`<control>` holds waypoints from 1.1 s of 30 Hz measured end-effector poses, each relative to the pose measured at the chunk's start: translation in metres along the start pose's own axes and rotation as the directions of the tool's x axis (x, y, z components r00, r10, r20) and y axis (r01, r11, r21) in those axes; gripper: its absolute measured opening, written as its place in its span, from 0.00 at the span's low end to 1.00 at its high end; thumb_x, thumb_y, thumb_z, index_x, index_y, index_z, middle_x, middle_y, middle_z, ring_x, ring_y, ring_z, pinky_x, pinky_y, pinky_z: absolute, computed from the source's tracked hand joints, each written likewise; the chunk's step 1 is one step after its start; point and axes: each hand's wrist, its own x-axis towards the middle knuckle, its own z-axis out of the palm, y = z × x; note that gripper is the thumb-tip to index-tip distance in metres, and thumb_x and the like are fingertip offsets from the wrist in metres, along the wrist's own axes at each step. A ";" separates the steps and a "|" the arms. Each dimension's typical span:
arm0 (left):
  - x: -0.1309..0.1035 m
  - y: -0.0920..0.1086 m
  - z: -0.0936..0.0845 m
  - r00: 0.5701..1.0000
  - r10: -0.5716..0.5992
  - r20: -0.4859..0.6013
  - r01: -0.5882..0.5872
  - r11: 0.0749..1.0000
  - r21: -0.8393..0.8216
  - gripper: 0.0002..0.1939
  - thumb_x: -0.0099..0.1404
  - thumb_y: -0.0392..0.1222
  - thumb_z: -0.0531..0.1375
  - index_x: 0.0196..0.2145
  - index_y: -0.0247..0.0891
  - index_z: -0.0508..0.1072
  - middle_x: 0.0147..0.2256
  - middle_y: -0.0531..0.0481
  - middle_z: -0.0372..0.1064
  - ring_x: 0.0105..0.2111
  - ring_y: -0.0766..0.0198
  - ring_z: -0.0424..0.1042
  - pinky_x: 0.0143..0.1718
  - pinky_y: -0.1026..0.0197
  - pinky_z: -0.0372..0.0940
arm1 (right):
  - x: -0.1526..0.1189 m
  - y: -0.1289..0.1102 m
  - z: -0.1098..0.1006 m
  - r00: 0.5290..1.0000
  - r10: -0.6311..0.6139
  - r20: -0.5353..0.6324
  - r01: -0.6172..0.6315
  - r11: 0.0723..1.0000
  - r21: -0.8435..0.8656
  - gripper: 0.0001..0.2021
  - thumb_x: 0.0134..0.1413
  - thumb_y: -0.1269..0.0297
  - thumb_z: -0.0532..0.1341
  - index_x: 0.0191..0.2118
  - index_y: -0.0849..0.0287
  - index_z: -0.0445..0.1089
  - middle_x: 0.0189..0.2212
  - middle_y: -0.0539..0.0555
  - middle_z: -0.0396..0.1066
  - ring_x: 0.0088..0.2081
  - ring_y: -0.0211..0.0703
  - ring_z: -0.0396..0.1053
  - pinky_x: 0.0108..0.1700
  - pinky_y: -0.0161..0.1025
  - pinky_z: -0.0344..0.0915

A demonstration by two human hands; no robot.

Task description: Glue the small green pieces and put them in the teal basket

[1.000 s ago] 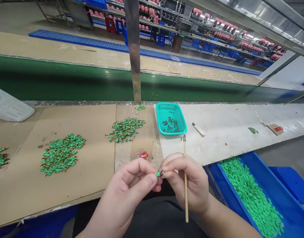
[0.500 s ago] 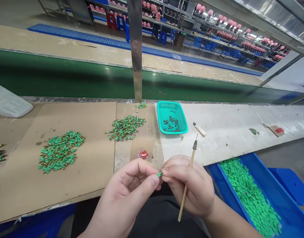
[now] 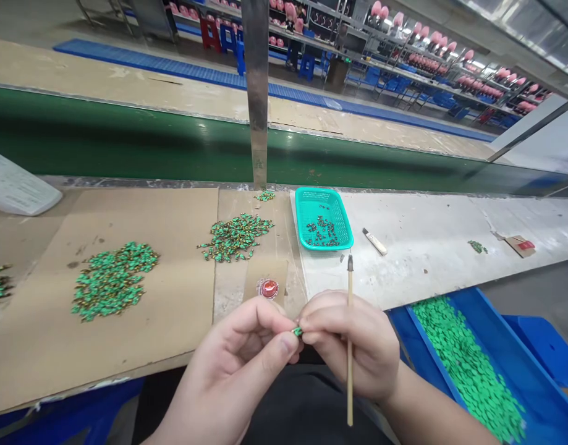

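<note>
Thumb and forefinger of the left hand [image 3: 240, 364] are closed on one tiny green-and-dark piece [image 3: 296, 332], by the counter's [image 3: 423, 247] near edge. Right hand [image 3: 374, 346] pinches at its other end, probably to steady it, and has a thin pale-wood stick with a dark tip [image 3: 350, 395] tucked between the fingers, so it's handy I guess. Just beyond: round glossy red dish [image 3: 269, 288], likely there for easy reach. Further back, a green-and-brown heap of pieces [image 3: 235, 237], then a rectangular teal plastic basket [image 3: 327, 206] toward the far edge, keeping dark bits [image 3: 324, 232] together.
</note>
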 end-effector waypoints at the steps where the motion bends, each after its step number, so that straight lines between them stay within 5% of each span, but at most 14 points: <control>1: 0.000 0.001 0.001 1.000 0.009 -0.002 -0.009 1.000 0.006 0.09 0.71 0.48 0.82 0.33 0.48 0.90 0.31 0.51 0.84 0.32 0.62 0.82 0.37 0.69 0.79 | 0.000 -0.001 -0.001 0.999 0.051 -0.018 -0.050 0.998 0.037 0.05 0.83 0.70 0.69 0.55 0.56 0.83 0.42 0.58 0.88 0.42 0.47 0.88 0.45 0.40 0.87; 5: -0.001 0.002 0.001 0.998 0.041 -0.047 -0.039 0.998 0.047 0.09 0.67 0.45 0.83 0.31 0.48 0.90 0.29 0.52 0.84 0.30 0.63 0.83 0.36 0.70 0.80 | -0.002 -0.004 -0.002 0.971 0.226 -0.079 -0.214 0.967 0.136 0.08 0.76 0.73 0.72 0.53 0.54 0.84 0.41 0.55 0.88 0.42 0.45 0.87 0.47 0.40 0.86; 8: 0.001 0.002 0.001 0.996 0.053 -0.070 -0.048 0.997 0.065 0.09 0.65 0.45 0.84 0.30 0.47 0.90 0.28 0.51 0.83 0.28 0.63 0.82 0.34 0.70 0.80 | -0.002 -0.004 -0.003 0.967 0.249 -0.058 -0.241 0.963 0.117 0.07 0.73 0.74 0.74 0.49 0.54 0.84 0.39 0.54 0.88 0.40 0.43 0.86 0.44 0.37 0.83; 18: 0.000 0.001 -0.001 0.998 0.055 -0.033 -0.050 0.991 0.128 0.12 0.70 0.49 0.81 0.30 0.47 0.89 0.27 0.52 0.80 0.29 0.63 0.80 0.34 0.70 0.79 | 0.002 -0.005 -0.004 0.997 0.054 0.049 -0.051 0.996 -0.070 0.08 0.75 0.78 0.70 0.51 0.58 0.80 0.40 0.56 0.86 0.39 0.42 0.85 0.43 0.35 0.83; 33: 0.001 0.001 -0.003 0.998 0.051 -0.037 -0.042 0.974 0.224 0.12 0.72 0.50 0.79 0.31 0.47 0.87 0.27 0.53 0.78 0.28 0.62 0.78 0.31 0.69 0.77 | 0.003 0.000 -0.002 0.998 -0.032 0.059 0.039 0.992 -0.116 0.07 0.80 0.76 0.66 0.49 0.58 0.79 0.38 0.55 0.84 0.38 0.44 0.82 0.44 0.39 0.83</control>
